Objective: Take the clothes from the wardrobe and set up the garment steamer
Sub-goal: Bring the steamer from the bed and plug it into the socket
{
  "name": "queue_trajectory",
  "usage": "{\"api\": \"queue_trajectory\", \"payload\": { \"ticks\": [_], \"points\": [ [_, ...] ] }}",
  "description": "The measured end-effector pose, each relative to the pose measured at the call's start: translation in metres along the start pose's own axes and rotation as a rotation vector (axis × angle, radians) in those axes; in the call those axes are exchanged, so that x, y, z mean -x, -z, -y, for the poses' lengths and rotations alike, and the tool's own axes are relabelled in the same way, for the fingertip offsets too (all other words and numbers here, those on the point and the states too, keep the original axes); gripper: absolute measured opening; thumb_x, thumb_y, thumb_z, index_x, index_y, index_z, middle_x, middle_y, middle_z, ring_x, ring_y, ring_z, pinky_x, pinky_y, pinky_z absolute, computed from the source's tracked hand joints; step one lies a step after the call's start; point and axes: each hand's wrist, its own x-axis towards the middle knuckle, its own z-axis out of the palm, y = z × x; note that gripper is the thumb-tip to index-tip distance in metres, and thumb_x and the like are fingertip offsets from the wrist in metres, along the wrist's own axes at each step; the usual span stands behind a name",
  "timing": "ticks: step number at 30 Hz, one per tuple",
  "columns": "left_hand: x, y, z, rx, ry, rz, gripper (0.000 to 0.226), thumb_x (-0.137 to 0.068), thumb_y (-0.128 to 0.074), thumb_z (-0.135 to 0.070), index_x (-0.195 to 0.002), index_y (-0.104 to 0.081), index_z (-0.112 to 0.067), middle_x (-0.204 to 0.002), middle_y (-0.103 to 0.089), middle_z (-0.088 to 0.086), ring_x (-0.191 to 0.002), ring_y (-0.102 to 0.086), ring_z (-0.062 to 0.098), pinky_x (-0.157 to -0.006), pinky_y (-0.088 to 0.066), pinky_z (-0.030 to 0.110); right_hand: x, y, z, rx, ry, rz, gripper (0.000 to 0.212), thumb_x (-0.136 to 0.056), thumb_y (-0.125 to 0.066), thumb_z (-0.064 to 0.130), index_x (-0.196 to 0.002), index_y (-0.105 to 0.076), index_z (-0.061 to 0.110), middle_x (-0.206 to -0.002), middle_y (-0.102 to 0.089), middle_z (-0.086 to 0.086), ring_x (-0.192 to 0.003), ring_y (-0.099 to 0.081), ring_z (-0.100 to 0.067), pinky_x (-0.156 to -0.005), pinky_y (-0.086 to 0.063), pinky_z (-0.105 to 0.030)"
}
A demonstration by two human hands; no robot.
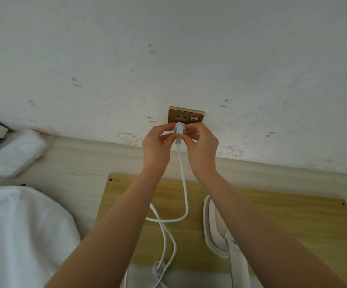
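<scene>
Both hands meet at the wall: the left hand (157,143) and the right hand (202,144) each pinch the white plug (180,129) between curled fingers and thumb, holding it against the lower part of the gold wall socket (186,117). Whether the pins are fully seated cannot be told. The socket plate shows two open slots above the plug and a small switch at its right. From the plug a white cord (184,183) hangs down and loops over the wooden board (293,217) below. On that board, just beside the right forearm, lies the white garment steamer (216,229), partly hidden by the arm. White cloth (23,231) lies at lower left, and a white packet (14,154) rests near the wall at far left.
</scene>
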Motion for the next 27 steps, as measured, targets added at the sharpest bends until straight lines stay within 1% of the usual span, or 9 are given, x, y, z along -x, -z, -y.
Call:
{"api": "queue_trajectory", "payload": {
  "ticks": [5,7,10,11,13,15,19,24,27],
  "points": [
    [0.0,-0.002,-0.002,-0.053,0.006,-0.007,0.027,-0.092,-0.062,-0.013,-0.118,-0.066,-0.021,-0.117,-0.067,-0.006,-0.095,-0.066,0.001,-0.074,-0.048,0.005,0.0,0.003,0.005,0.052,-0.026,0.06,0.017,-0.089,-0.067,0.019,-0.104,-0.064,0.013,-0.102,-0.068,-0.002,-0.091,-0.064,-0.011,-0.083,-0.054,-0.026],
    [0.002,0.0,-0.003,-0.1,-0.001,0.013,0.029,-0.092,-0.063,-0.018,-0.121,-0.065,-0.022,-0.118,-0.066,-0.008,-0.095,-0.066,0.0,-0.076,-0.049,0.008,0.003,0.008,0.007,0.102,-0.03,0.113,0.022,-0.09,-0.065,0.024,-0.11,-0.062,0.015,-0.108,-0.066,0.0,-0.097,-0.062,-0.012,-0.086,-0.053,-0.029],
    [0.009,0.007,0.0,-0.149,-0.028,0.044,0.032,-0.092,-0.062,-0.014,-0.124,-0.063,-0.021,-0.118,-0.067,-0.008,-0.095,-0.067,0.004,-0.087,-0.055,0.025,0.012,0.02,0.009,0.182,-0.02,0.165,0.028,-0.092,-0.062,0.022,-0.119,-0.057,0.016,-0.117,-0.064,0.0,-0.108,-0.059,-0.014,-0.091,-0.049,-0.028],
    [0.015,0.009,0.001,-0.168,-0.033,0.038,0.032,-0.092,-0.062,-0.013,-0.124,-0.063,-0.02,-0.118,-0.067,-0.008,-0.094,-0.066,0.004,-0.086,-0.055,0.025,0.016,0.024,0.009,0.201,-0.034,0.17,0.031,-0.093,-0.061,0.021,-0.122,-0.054,0.015,-0.12,-0.063,-0.001,-0.11,-0.059,-0.014,-0.092,-0.048,-0.026],
    [0.027,0.012,0.003,-0.25,-0.055,0.026,0.029,-0.093,-0.061,-0.017,-0.122,-0.063,-0.019,-0.113,-0.067,-0.009,-0.089,-0.064,0.001,-0.079,-0.052,0.017,0.026,0.033,0.007,0.232,-0.084,0.19,0.037,-0.095,-0.058,0.02,-0.13,-0.049,0.014,-0.125,-0.061,-0.003,-0.114,-0.057,-0.016,-0.095,-0.045,-0.026],
    [0.042,0.01,0.006,-0.38,-0.095,0.07,0.026,-0.093,-0.061,-0.024,-0.119,-0.063,-0.021,-0.104,-0.068,-0.01,-0.085,-0.063,0.002,-0.074,-0.049,0.015,0.039,0.041,0.0,0.285,-0.13,0.239,0.042,-0.096,-0.056,0.02,-0.135,-0.043,0.012,-0.129,-0.058,-0.007,-0.119,-0.054,-0.019,-0.099,-0.043,-0.03],
    [0.068,0.007,0.014,-0.586,-0.157,0.189,0.023,-0.093,-0.057,-0.028,-0.115,-0.063,-0.027,-0.092,-0.066,-0.014,-0.082,-0.061,0.005,-0.074,-0.049,0.023,0.076,0.068,-0.016,0.435,-0.161,0.33,0.044,-0.097,-0.052,0.02,-0.138,-0.039,0.01,-0.132,-0.053,-0.009,-0.122,-0.05,-0.023,-0.101,-0.04,-0.034],
    [0.107,0.002,0.017,-0.71,-0.194,0.292,0.022,-0.093,-0.055,-0.03,-0.113,-0.064,-0.028,-0.094,-0.068,-0.011,-0.09,-0.064,0.011,-0.079,-0.05,0.028,0.129,0.106,-0.028,0.595,-0.124,0.372,0.043,-0.098,-0.045,0.023,-0.139,-0.039,0.011,-0.133,-0.052,-0.008,-0.122,-0.046,-0.025,-0.1,-0.042,-0.039],
    [0.137,-0.006,0.022,-0.755,-0.247,0.357,0.021,-0.092,-0.055,-0.031,-0.111,-0.065,-0.028,-0.097,-0.07,-0.005,-0.093,-0.065,0.018,-0.08,-0.053,0.037,0.159,0.129,-0.032,0.661,-0.119,0.359,0.043,-0.098,-0.043,0.026,-0.139,-0.039,0.011,-0.129,-0.055,-0.008,-0.119,-0.048,-0.026,-0.098,-0.042,-0.038]
  ]
}}
